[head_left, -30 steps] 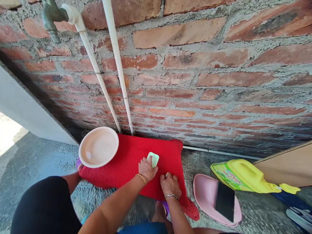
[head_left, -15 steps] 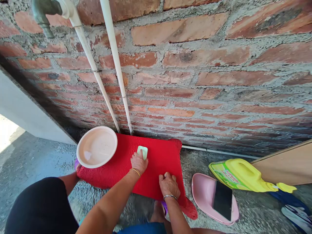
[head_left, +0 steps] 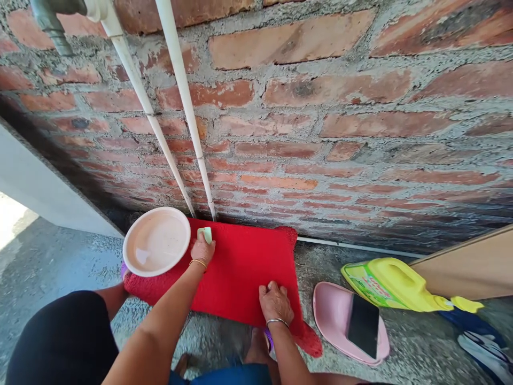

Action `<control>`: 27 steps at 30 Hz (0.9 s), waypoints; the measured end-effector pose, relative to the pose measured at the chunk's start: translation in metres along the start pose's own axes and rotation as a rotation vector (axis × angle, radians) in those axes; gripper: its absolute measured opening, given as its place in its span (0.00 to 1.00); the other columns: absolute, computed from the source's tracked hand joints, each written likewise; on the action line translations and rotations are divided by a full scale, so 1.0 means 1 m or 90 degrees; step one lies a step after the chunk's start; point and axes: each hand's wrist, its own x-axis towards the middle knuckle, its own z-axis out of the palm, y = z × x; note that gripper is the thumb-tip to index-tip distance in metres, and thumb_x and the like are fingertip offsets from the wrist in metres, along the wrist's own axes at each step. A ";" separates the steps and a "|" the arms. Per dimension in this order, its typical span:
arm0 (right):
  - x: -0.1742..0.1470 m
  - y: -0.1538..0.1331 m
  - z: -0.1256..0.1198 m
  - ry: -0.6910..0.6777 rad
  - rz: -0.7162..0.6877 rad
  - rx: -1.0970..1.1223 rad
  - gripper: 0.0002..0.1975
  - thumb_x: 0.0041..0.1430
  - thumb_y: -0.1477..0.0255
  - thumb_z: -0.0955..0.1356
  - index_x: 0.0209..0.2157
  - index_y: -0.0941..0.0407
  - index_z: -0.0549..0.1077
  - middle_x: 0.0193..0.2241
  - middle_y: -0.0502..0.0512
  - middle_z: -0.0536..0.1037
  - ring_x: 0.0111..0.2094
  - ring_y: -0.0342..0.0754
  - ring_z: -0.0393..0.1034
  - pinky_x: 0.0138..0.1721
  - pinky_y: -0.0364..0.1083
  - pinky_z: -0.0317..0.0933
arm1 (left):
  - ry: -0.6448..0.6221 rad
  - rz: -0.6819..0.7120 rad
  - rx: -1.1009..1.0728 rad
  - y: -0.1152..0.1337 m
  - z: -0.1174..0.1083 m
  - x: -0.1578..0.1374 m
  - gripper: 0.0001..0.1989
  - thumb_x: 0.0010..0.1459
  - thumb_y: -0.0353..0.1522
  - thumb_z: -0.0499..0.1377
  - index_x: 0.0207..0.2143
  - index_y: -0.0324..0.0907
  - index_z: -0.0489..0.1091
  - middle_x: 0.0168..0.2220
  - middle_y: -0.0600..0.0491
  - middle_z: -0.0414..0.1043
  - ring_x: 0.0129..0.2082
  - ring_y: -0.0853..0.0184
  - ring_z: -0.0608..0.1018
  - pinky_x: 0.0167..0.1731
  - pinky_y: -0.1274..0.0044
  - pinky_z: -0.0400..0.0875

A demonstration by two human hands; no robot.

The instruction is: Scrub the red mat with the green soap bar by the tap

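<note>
A red mat with shaggy edges lies spread out at the foot of the brick wall. On its left part, my left hand grips a small pale green block, perhaps soap or a brush, against the surface. A round, light pink basin with water in it stands on the mat's left end, close to that hand. My right hand, with curled fingers, bears on the mat near its right edge. Whatever is under its fingertips is hidden.
To the right, a pink scoop-shaped container has a dark phone lying across it. Beyond it a yellow jug lies on its side. White pipes run down the brick wall at the back.
My left hand has slid left across the mat with the pale green block, closer to the basin. My right hand stays in about the same place on the mat.
</note>
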 end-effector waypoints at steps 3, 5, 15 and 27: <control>0.001 0.001 0.002 0.008 -0.003 -0.009 0.16 0.61 0.64 0.55 0.38 0.53 0.70 0.40 0.59 0.69 0.39 0.51 0.71 0.33 0.48 0.62 | -0.018 0.065 0.031 0.027 0.028 -0.032 0.32 0.54 0.46 0.53 0.59 0.45 0.53 0.47 0.42 0.65 0.45 0.57 0.72 0.39 0.71 0.65; 0.002 0.001 0.004 0.011 -0.004 -0.013 0.16 0.61 0.63 0.55 0.38 0.53 0.70 0.40 0.59 0.69 0.39 0.51 0.71 0.33 0.48 0.62 | -0.058 0.179 0.050 0.045 0.046 -0.054 0.32 0.53 0.47 0.53 0.59 0.48 0.53 0.48 0.44 0.65 0.46 0.57 0.71 0.42 0.70 0.64; 0.002 -0.001 0.003 0.010 0.001 -0.021 0.16 0.61 0.64 0.54 0.38 0.53 0.70 0.40 0.58 0.70 0.38 0.51 0.71 0.32 0.48 0.62 | 0.002 0.055 0.007 0.006 0.003 0.008 0.30 0.56 0.48 0.49 0.58 0.44 0.52 0.46 0.42 0.67 0.44 0.59 0.73 0.40 0.72 0.65; 0.001 0.000 0.003 0.003 -0.012 -0.002 0.17 0.61 0.64 0.55 0.39 0.54 0.70 0.40 0.60 0.69 0.39 0.53 0.71 0.34 0.49 0.61 | -0.195 0.330 0.073 0.056 0.036 -0.067 0.32 0.50 0.45 0.55 0.57 0.50 0.55 0.53 0.44 0.63 0.51 0.55 0.68 0.47 0.66 0.63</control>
